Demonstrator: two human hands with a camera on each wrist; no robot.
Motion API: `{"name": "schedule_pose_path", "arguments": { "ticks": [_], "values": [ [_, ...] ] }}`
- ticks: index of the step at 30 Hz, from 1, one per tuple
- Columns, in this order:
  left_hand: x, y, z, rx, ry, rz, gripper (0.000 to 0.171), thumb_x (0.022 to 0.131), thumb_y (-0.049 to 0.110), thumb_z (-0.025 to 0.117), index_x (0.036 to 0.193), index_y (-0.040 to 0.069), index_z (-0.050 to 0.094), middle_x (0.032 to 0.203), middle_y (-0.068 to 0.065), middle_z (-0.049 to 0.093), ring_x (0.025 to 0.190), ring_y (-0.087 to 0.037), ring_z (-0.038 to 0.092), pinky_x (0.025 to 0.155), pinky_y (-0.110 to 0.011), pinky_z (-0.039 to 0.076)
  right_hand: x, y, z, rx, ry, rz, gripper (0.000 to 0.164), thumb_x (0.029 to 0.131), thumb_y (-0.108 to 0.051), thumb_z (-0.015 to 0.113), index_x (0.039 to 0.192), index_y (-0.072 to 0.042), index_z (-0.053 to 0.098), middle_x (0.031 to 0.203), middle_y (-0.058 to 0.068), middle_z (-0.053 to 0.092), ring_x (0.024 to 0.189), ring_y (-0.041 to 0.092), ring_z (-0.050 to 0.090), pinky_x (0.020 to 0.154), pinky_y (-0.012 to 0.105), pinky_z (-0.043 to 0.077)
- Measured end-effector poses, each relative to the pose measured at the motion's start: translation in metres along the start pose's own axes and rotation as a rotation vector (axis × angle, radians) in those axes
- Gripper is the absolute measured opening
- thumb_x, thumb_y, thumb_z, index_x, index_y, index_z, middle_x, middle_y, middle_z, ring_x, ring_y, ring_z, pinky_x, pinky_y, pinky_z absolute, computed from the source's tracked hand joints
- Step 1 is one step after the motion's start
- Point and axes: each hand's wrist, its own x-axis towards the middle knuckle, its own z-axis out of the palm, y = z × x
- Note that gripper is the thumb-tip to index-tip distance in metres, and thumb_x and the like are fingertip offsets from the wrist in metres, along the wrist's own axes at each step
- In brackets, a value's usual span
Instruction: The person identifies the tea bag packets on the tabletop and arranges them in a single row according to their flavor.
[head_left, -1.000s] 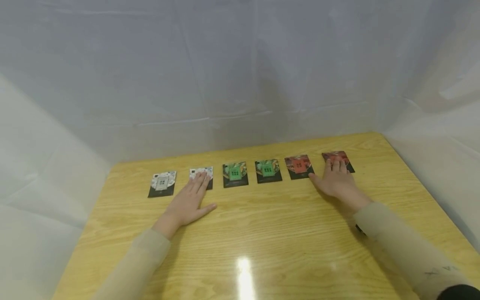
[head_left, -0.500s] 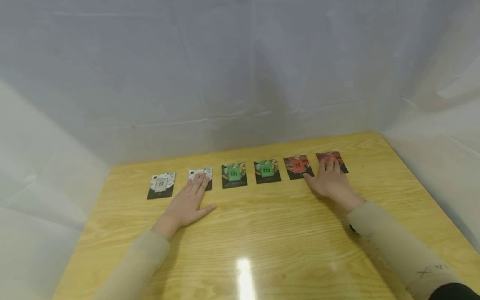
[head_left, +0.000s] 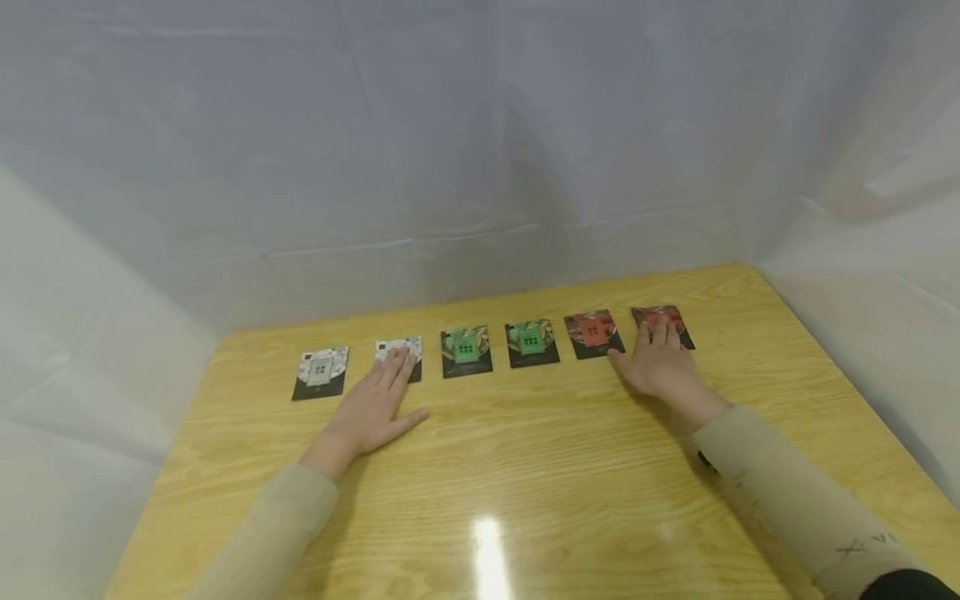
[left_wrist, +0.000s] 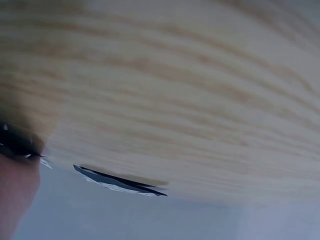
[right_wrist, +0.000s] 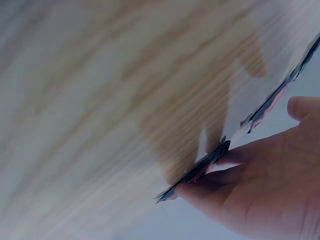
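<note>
Flat packets with black bottoms lie in a row on the table. My left hand point(head_left: 367, 412) rests its straight fingers on a white patterned packet point(head_left: 388, 345), partly covering it; the thumb stands out to the side. To its left lies another white packet point(head_left: 321, 372). Two green packets, a left one point(head_left: 466, 350) and a right one point(head_left: 532, 342), lie between the hands. My right hand point(head_left: 662, 367) presses extended fingers on the rightmost red packet point(head_left: 675, 322). Its thumb is by the neighbouring red packet point(head_left: 594, 332). The right wrist view shows fingertips touching the rightmost packet point(right_wrist: 195, 173).
The wooden table point(head_left: 465, 467) carries the row near its far edge. A pale sheet point(head_left: 465, 167) hangs behind the table and along both sides. A bright light reflection shows near the front.
The right hand has slid slightly left along with the rightmost red packet, narrowing the gap to its neighbour. In the last half second it barely moves. The left hand stays on its packet.
</note>
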Motion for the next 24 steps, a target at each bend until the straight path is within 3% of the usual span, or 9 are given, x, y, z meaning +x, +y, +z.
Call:
{"name": "schedule_pose_path", "arguments": {
  "ticks": [11,24],
  "values": [
    [-0.001,-0.001,-0.003,0.009,-0.003,0.008,0.096,0.106,0.063,0.047,0.169,-0.001,0.013,0.178,-0.021,0.007,0.166,-0.041,0.011,0.137,-0.052,0.015,-0.001,0.0,-0.001,-0.007,0.013,-0.01,0.092,0.112,-0.056,0.03,0.165,0.012,-0.002,0.168,0.042,-0.015,0.159,0.059,-0.008,0.131,0.072,0.012],
    [-0.001,-0.001,-0.006,0.066,-0.021,0.014,0.097,0.106,0.064,0.046,0.17,0.0,0.008,0.179,-0.02,0.002,0.167,-0.039,0.007,0.137,-0.054,0.011,-0.008,0.015,-0.001,0.027,0.051,-0.079,0.095,0.111,-0.058,0.033,0.165,0.012,-0.001,0.17,0.041,-0.011,0.158,0.061,-0.006,0.129,0.076,0.008]
  ]
}}
